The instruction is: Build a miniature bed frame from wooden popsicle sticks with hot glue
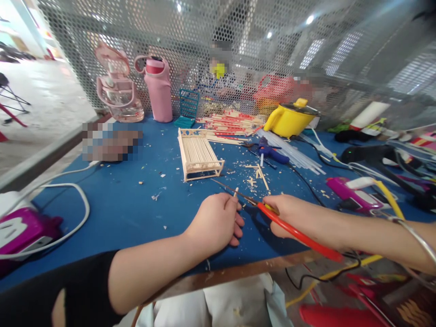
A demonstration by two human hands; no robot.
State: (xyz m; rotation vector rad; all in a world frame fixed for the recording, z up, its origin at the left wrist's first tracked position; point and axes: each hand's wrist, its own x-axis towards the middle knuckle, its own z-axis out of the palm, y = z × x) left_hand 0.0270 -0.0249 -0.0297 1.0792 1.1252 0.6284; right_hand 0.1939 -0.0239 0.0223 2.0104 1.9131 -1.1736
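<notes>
My left hand (216, 222) is closed in a pinch on a small wooden stick piece (235, 192) held upright over the blue table (129, 204). My right hand (288, 213) grips red-handled cutters (293, 231), whose thin blades (235, 190) reach left to the stick. Just beyond the hands stands a small bed frame built of wooden sticks (199, 154). Loose stick offcuts (259, 175) lie to its right.
A blue glue gun (270, 152), clear glue sticks (296, 156) and a yellow pot (289, 120) sit at the back right. Red-tipped sticks (231, 122), a pink bottle (158, 88) and a pink jug (117, 86) line the mesh wall. Purple devices (20, 227) and cables flank me.
</notes>
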